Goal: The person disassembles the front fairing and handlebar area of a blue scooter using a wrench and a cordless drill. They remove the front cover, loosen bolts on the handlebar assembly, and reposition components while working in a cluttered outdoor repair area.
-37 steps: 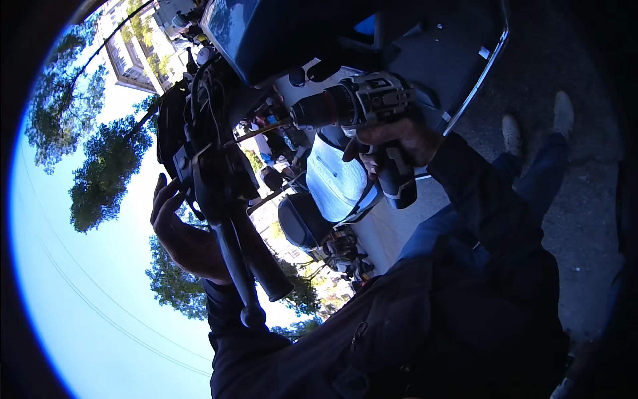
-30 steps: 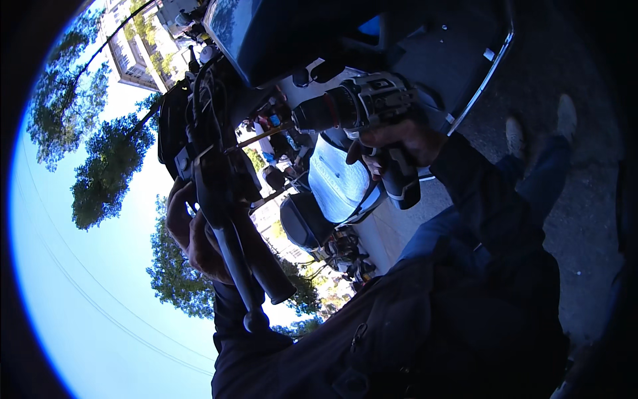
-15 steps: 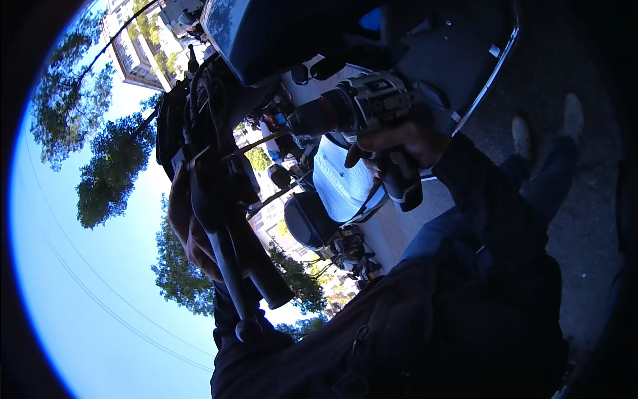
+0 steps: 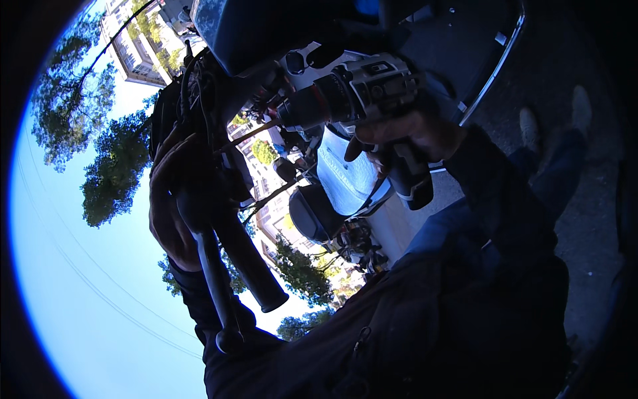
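My right hand (image 4: 415, 136) is closed round the grip of a cordless drill (image 4: 379, 90). A long thin bit (image 4: 249, 135) runs from its chuck to the left, its tip meeting the dark parts around a handlebar. My left hand (image 4: 167, 216) lies against the outer side of that handlebar, beside the lever (image 4: 216, 282); its fingers curl over the dark control housing, their tips partly hidden. The rubber grip (image 4: 256, 272) of the handlebar points down beside the lever. Deep shade hides where the bit ends.
A dark scooter body panel (image 4: 279, 30) looms above the drill. Beyond stands another scooter with a silvery covered seat (image 4: 342, 169) and a black top box (image 4: 316, 213). Shod feet (image 4: 530, 126) stand on the pavement at the right. Trees (image 4: 116, 166) and buildings lie at the left.
My left hand has slid up and left along the handlebar, and the lever and grip have shifted slightly. The drill in my right hand sits a little farther right, still turned toward the handlebar.
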### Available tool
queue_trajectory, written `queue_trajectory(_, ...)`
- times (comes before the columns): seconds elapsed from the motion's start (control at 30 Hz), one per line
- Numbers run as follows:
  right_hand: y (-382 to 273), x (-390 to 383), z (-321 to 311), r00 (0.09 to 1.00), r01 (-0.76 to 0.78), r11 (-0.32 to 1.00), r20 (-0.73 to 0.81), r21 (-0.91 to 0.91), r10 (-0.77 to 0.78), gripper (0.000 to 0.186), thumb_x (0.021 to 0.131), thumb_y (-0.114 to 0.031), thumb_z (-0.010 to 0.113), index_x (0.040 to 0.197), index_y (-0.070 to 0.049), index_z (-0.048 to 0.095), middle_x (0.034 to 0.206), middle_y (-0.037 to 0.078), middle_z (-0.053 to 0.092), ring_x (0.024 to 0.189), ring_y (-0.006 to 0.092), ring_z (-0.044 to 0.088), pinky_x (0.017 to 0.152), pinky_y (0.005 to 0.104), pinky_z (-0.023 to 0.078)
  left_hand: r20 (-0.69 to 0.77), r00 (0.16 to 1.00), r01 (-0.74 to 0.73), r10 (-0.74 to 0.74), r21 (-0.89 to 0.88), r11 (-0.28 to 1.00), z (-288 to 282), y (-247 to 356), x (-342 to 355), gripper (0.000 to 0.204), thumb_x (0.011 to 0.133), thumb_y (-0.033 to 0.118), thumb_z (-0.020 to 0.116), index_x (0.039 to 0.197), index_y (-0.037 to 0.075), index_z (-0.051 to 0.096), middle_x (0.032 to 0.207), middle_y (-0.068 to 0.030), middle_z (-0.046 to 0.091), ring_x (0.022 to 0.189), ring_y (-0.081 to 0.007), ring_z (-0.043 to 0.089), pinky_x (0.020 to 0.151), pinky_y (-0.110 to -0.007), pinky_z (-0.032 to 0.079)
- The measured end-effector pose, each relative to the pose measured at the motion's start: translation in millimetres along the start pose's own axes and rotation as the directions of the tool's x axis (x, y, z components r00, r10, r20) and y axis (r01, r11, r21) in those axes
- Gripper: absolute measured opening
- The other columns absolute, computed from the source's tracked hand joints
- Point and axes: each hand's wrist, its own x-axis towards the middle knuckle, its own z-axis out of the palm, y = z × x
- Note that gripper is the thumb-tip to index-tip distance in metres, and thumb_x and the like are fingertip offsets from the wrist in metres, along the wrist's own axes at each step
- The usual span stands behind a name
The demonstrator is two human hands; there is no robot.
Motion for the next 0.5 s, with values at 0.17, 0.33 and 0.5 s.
queue_trajectory(0.17, -1.6, -2.1, 1.1, 1.000, -0.012, 1.000, -0.006, 0.007, 0.012, 0.033, 0.093, -0.031, 0.072, 0.110, -0.004, 0.064, 0.082, 0.009, 0.067, 0.067, 0.0184, 0.068, 0.062, 0.0364, 0.060, 0.083, 0.995, -0.053, 0.054, -0.018, 0.998, -13.1, -8.4, 9.1, 0.047, 0.103, 0.035, 0.057, 0.129, -0.004, 0.061, 0.132, -0.0256, 0.061, 0.128, -0.0388, 0.060, 0.100, -0.047, 0.056)
queue_trajectory(0.33, -3.5, 1.1, -7.2, 0.999, -0.025, 0.999, 0.034, -0.034, 0.026, 0.043, 0.092, -0.034, 0.075, 0.118, -0.002, 0.062, 0.093, 0.011, 0.069, 0.069, 0.0173, 0.069, 0.059, 0.0355, 0.059, 0.059, 0.998, -0.004, 0.005, -0.005, 1.000, -11.8, 0.0, 16.5, 0.056, 0.108, 0.046, 0.040, 0.126, -0.003, 0.062, 0.125, -0.0210, 0.065, 0.118, -0.0342, 0.066, 0.094, -0.042, 0.059)
queue_trajectory(0.5, -11.8, -0.5, 0.2, 0.999, -0.040, 0.998, -0.038, -0.047, 0.038, 0.047, 0.092, -0.037, 0.074, 0.120, -0.001, 0.061, 0.097, 0.013, 0.070, 0.070, 0.0172, 0.068, 0.062, 0.0355, 0.059, 0.047, 0.979, 0.201, -0.196, -0.183, 0.962, -7.7, -7.0, 8.6, 0.062, 0.109, 0.049, 0.031, 0.127, -0.002, 0.061, 0.121, -0.0187, 0.067, 0.106, -0.0287, 0.071, 0.089, -0.040, 0.060)
